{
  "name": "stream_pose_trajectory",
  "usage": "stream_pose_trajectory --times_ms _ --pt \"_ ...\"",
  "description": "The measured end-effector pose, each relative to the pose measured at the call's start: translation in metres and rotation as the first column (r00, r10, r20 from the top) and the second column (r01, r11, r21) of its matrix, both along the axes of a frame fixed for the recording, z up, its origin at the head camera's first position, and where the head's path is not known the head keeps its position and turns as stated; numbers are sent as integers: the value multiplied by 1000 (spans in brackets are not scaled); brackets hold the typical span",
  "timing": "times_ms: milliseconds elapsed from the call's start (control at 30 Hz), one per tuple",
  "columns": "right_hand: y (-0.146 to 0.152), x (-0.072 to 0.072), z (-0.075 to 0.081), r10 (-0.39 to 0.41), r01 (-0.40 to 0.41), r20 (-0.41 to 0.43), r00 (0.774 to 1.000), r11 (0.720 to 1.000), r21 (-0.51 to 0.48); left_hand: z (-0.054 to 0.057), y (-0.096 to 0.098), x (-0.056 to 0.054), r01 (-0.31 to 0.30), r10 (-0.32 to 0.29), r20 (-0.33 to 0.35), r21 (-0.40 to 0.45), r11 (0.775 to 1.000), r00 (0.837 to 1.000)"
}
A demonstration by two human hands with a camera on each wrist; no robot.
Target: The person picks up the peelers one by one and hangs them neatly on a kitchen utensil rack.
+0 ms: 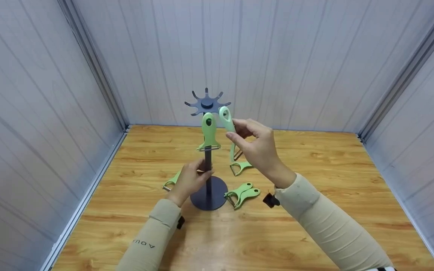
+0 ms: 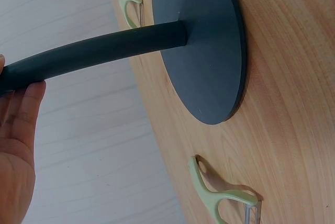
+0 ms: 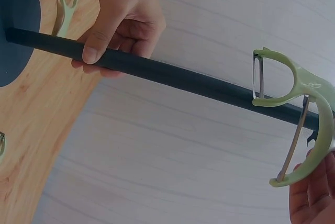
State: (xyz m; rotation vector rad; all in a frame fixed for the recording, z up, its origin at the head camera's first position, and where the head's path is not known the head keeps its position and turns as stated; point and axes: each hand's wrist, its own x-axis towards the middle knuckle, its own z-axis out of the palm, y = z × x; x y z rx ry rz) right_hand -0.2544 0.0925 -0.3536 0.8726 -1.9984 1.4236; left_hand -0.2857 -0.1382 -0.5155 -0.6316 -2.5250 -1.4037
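Beige sleeves (image 1: 333, 229) lay nearest. One green Y-peeler (image 1: 209, 131) hung on the stand's hooked rack (image 1: 207, 103); beside it, the right hand (image 1: 260, 143) pinched a paler Y-peeler (image 1: 228, 124) between thumb and fingers, its seating on a hook unclear. The left hand (image 1: 190, 178) was clamped round the post (image 1: 208, 162). Four loose peelers (image 1: 248, 194) lay unhung on the tabletop (image 1: 352, 180). Apparently, one was done, five left: six peelers, one stand.

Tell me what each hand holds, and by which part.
The left hand grips the dark stand by its post; the right hand pinches a green peeler by its handle.
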Motion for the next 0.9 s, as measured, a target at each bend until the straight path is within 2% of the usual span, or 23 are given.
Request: stream_pose_trajectory --times_ms 500,733,900 --pt "-7 0 -5 8 -7 50 999 1000 -16 0 0 0 10 -10 -7 17 1000 1000" --pt "-7 -1 -7 4 -4 50 999 1000 -12 1 0 1 1 -1 26 17 1000 1000" --pt "-4 -1 -8 -13 13 53 998 1000 7 0 -1 0 0 0 18 17 1000 1000"
